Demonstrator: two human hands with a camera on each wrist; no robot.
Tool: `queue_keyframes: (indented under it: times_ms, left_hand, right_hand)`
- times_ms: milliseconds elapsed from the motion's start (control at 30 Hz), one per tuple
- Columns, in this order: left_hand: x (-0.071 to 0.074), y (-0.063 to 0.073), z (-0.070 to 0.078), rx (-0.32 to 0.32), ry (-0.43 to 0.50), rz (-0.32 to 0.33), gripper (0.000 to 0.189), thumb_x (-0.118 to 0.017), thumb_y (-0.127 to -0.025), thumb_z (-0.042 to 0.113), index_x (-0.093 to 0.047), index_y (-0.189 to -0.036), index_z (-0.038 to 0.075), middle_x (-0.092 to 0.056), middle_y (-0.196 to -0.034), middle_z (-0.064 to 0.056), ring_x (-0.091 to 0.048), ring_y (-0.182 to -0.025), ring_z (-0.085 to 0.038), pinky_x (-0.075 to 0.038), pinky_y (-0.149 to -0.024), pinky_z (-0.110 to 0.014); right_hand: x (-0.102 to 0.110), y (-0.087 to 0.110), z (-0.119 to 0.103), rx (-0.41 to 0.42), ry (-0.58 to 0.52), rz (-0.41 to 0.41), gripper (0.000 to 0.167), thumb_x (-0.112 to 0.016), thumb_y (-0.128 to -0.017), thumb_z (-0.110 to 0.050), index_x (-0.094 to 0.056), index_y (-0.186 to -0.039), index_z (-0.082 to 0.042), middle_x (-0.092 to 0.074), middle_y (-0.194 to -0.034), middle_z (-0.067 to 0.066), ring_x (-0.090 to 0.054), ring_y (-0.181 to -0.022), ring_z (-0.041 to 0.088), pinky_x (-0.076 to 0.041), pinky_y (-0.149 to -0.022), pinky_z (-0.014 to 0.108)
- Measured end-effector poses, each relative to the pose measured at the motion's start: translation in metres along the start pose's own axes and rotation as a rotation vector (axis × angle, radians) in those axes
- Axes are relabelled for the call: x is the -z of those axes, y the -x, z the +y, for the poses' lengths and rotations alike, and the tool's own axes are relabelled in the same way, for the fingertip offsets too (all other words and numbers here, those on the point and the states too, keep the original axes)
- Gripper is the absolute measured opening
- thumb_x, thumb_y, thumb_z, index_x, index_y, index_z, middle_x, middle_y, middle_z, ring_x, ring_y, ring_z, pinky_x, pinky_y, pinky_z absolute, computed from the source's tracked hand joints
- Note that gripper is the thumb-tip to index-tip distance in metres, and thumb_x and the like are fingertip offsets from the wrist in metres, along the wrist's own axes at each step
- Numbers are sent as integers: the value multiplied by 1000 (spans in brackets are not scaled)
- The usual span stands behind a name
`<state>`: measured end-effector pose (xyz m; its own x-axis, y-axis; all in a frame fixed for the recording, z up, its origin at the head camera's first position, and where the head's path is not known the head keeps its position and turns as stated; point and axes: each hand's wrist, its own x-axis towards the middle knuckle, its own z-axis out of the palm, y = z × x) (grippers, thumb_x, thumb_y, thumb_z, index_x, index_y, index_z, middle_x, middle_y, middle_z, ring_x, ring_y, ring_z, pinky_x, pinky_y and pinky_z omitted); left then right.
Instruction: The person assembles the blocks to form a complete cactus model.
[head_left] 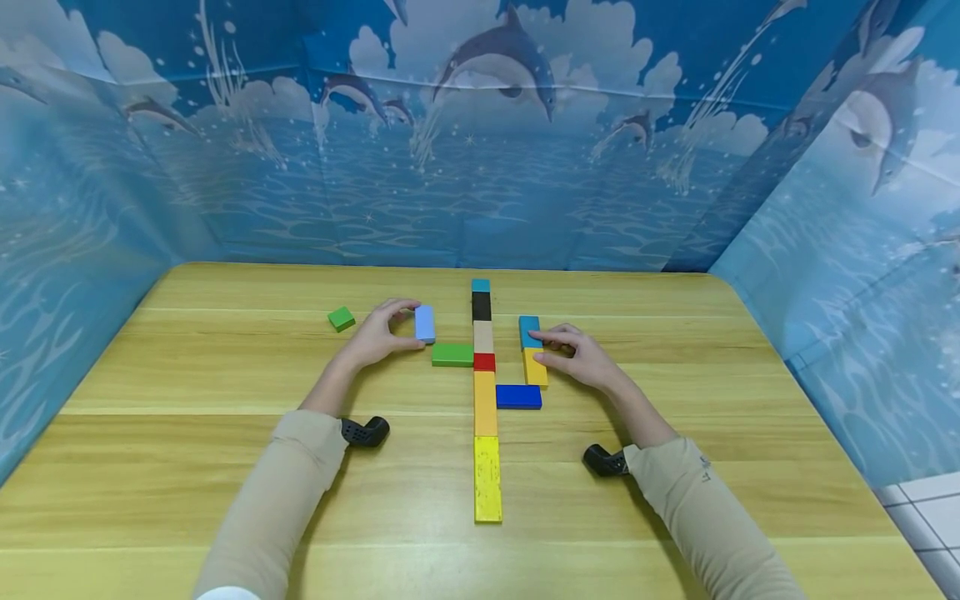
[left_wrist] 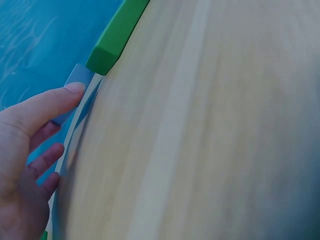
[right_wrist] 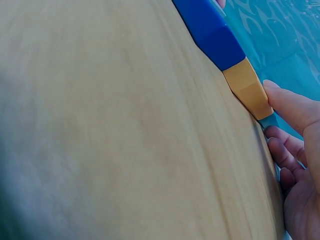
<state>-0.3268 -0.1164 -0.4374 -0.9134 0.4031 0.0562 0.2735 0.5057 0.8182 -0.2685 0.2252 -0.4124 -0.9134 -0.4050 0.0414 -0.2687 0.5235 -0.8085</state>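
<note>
My left hand (head_left: 372,335) pinches a pale blue block (head_left: 424,323) at its two ends, thumb at the near end. The left wrist view shows the thumb against this block (left_wrist: 77,82), beyond the end of a green block (left_wrist: 107,50). In the head view, that green block (head_left: 452,356) extends left from a line of blocks. To the right, my right hand (head_left: 576,357) touches a sky-blue block (head_left: 528,332) with its index finger and an orange-yellow block (head_left: 535,367) with its thumb. These two stand end to end, above a dark blue block (head_left: 518,397).
The central line has a teal block (head_left: 481,285), black block (head_left: 482,306), beige block (head_left: 483,337), red block (head_left: 484,362), orange block (head_left: 485,403) and yellow block (head_left: 487,479). A small green block (head_left: 341,318) lies left. A dolphin-print curtain (head_left: 480,192) borders the wooden table (head_left: 172,467).
</note>
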Motion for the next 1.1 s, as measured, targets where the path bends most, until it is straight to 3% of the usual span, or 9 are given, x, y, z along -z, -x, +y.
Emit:
queue_keyframes:
  times_ms: [400, 667, 867, 1100]
  left_hand:
    - [-4, -5, -3, -24, -77, -37, 67, -74, -77, 22, -44, -135, 9, -40, -137, -12, -38, -121, -31, -30, -99, -50]
    - [-4, -5, -2, -11, -133, -69, 69, -73, -77, 27, -42, -137, 12, -40, -139, -11, -35, -121, -32, -14, -103, -55]
    - [-3, -5, 0, 0, -115, -94, 66, -71, -79, 23, -41, -138, 11, -38, -140, -12, -34, -123, -32, -8, -105, -54]
    - [-1, -4, 2, 13, -86, -112, 54, -56, -89, 21, -39, -139, 9, -35, -142, -13, -29, -126, -34, -6, -105, -56]
  right_hand:
    - [0, -1, 3, -2, 8, 1, 41, -60, -88, -9, -52, -126, 4, -49, -116, 23, -45, -96, 32, -39, -78, 38]
    - [-3, -9, 35, 0, 21, 20, 42, -62, -88, -19, -55, -127, -8, -51, -116, 14, -45, -97, 25, -39, -80, 37]
    - [-4, -10, 38, 12, 22, 18, 42, -63, -87, -22, -55, -127, -10, -51, -116, 12, -46, -96, 24, -40, -79, 38]
    - [-3, -10, 36, 7, 23, 18, 42, -62, -87, -23, -55, -127, -11, -51, -115, 12, -45, -93, 23, -40, -77, 37]
